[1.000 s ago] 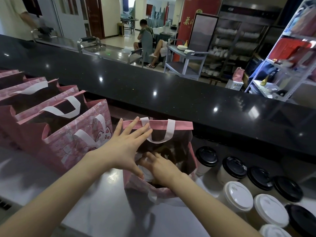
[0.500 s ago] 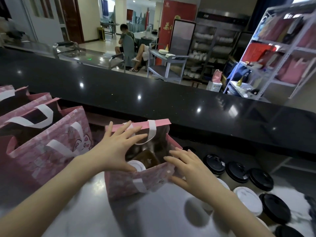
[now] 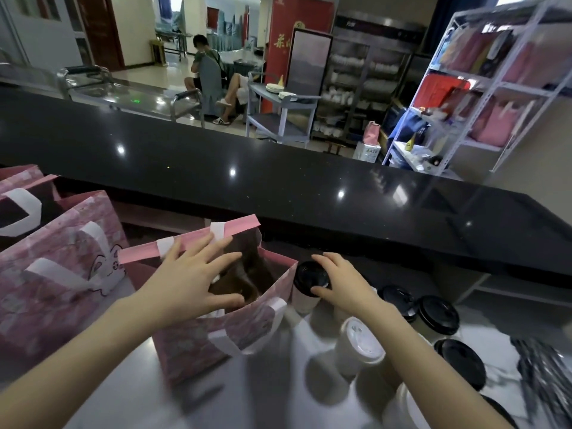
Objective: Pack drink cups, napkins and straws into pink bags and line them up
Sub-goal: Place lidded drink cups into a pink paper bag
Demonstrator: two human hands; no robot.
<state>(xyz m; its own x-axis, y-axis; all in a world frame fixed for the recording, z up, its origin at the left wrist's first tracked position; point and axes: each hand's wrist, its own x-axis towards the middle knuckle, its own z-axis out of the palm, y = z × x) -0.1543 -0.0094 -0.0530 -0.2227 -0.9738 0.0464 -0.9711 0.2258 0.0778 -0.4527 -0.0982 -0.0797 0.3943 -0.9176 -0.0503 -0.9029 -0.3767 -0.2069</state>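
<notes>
A long black ledge (image 3: 278,187) runs across the view, raised behind the pale grey surface (image 3: 266,385) where the packing is done. Beyond it, at the right, a white shelf rack (image 3: 483,97) holds pink and red goods.

On the surface at the left, 2 other pink bags (image 3: 58,283) with white handles stand one behind the other; the nearer one bears a cat print. Just beside them, in the middle, the open pink bag (image 3: 213,342) stands upright with its mouth wide. What lies inside is dark and hard to make out.

To the right of that bag is a cluster of drink cups. The black-lidded cup (image 3: 309,281) stands just beside the bag's right wall. A white-lidded cup (image 3: 359,346) is nearer the camera, and more dark-lidded cups (image 3: 438,314) sit further right. A blurred dark bundle (image 3: 544,379) lies at the right edge; I cannot tell what it is.

The left hand (image 3: 192,281) lies across the bag's mouth, its grip released, fingers straight and spread toward the far rim. The right hand (image 3: 343,284) has its grip on the black-lidded cup, thumb and fingers curled around the lid.
</notes>
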